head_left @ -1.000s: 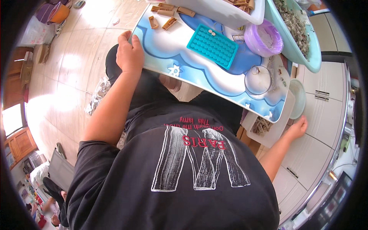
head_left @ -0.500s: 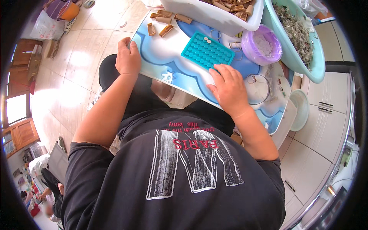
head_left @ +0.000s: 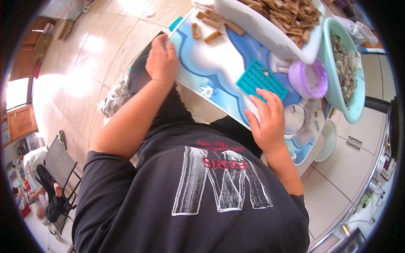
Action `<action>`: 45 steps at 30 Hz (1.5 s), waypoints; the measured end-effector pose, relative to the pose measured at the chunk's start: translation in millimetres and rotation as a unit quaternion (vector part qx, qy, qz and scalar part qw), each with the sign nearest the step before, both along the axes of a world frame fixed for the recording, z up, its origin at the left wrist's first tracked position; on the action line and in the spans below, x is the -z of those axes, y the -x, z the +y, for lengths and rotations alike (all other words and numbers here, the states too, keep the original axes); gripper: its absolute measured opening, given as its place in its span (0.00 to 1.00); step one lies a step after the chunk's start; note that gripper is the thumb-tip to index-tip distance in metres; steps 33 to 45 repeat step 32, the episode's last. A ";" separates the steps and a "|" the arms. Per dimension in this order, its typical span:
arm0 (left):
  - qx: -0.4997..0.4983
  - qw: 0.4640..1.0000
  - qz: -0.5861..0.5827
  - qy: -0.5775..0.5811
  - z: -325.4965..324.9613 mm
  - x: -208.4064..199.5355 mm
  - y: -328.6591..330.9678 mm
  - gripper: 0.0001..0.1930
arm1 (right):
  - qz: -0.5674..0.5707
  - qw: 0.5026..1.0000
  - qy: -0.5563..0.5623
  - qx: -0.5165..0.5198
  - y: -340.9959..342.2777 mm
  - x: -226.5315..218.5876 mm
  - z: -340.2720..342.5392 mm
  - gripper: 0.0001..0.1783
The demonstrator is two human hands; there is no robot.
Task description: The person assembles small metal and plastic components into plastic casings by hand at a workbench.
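Observation:
My right hand [head_left: 269, 122] is at the near edge of a teal tray [head_left: 256, 81] with rows of small round cups, its fingers spread and fingertips touching or just beside the tray. A few small pale round pieces [head_left: 265, 73] sit in the far part of the tray. At the left edge of the blue-and-white table [head_left: 228, 99] is my left hand [head_left: 162, 61], fingers loosely extended and nothing seen in them. Just beyond its fingertips, a second teal piece [head_left: 175, 24] shows at the table's edge, apart from the hand.
Several brown hollow blocks [head_left: 213, 37] lie on the far tabletop. Behind stands a white bin [head_left: 263, 31] heaped with more. To the right are a lined purple tub [head_left: 304, 80], a pale green basin [head_left: 358, 95] of tangled greyish material, and a wire hoop [head_left: 291, 120].
The view has shifted, so the table and both hands appear farther right. The second teal piece by the left hand now shows. The right hand stays beside the tray with its fingers apart.

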State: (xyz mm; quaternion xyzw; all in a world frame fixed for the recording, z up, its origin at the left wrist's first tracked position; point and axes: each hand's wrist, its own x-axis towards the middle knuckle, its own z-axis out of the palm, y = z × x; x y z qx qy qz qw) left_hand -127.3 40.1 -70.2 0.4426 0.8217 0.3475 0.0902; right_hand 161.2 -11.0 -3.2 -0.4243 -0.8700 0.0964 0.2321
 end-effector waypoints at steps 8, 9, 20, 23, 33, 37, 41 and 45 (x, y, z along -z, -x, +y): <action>0.117 0.923 -0.306 -0.204 -9.0 16.7 26.1 0.14 | 0.266 0.945 0.192 -0.003 119.2 26.8 66.9 0.06; 0.062 0.880 -0.430 -0.193 -11.9 21.2 43.9 0.13 | 0.261 0.947 0.188 0.012 123.0 34.1 74.4 0.08; 0.077 0.991 0.033 0.102 34.3 222.6 216.6 0.08 | 0.149 0.969 0.194 0.031 133.5 40.5 79.7 0.07; 0.253 0.943 0.134 0.173 77.1 243.3 194.6 0.10 | 0.121 0.971 0.202 0.040 129.6 36.7 80.4 0.04; 0.467 0.749 0.253 0.397 130.3 312.7 167.6 0.28 | 0.066 0.973 0.220 0.000 125.0 37.5 84.1 0.01; 0.467 0.749 0.253 0.397 130.3 312.7 167.6 0.28 | 0.066 0.973 0.220 0.000 125.0 37.5 84.1 0.01; 0.467 0.749 0.253 0.397 130.3 312.7 167.6 0.28 | 0.066 0.973 0.220 0.000 125.0 37.5 84.1 0.01; 0.467 0.749 0.253 0.397 130.3 312.7 167.6 0.28 | 0.066 0.973 0.220 0.000 125.0 37.5 84.1 0.01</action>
